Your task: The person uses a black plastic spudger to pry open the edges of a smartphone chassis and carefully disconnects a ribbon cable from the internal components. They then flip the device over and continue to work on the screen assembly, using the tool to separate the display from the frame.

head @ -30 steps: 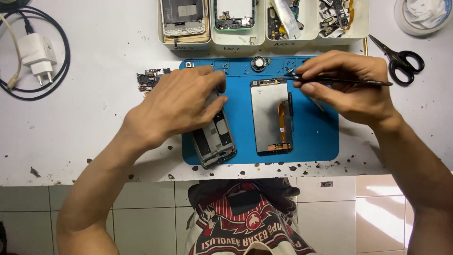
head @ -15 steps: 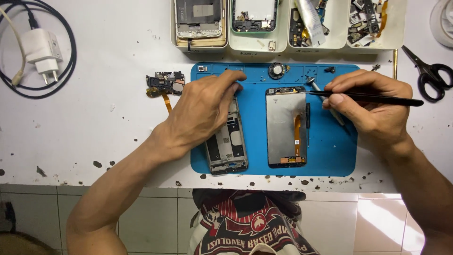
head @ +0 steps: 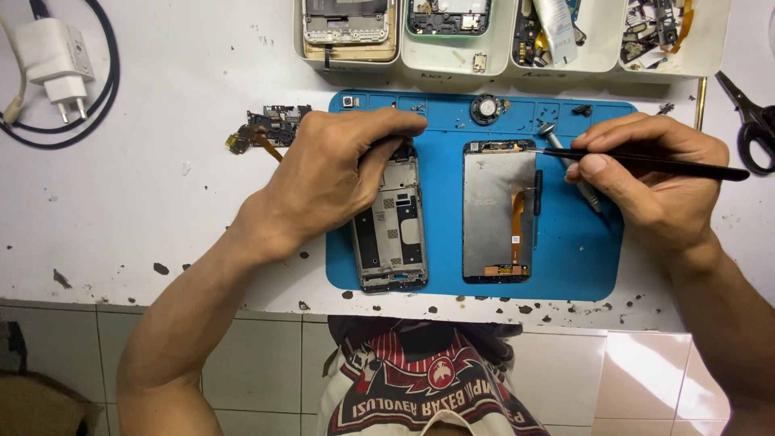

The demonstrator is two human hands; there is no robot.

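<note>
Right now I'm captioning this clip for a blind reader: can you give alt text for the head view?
A left hand grips a phone frame on a blue mat while the right hand points black tweezers at a screen panel lying beside it. Parts trays, scissors and a charger sit around.

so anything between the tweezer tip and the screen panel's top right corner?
Nothing visible. The right hand holds black tweezers whose tip sits at the top right edge of the screen panel on the blue mat. A screwdriver lies behind it on the mat, beside the panel, not across the path.
</note>
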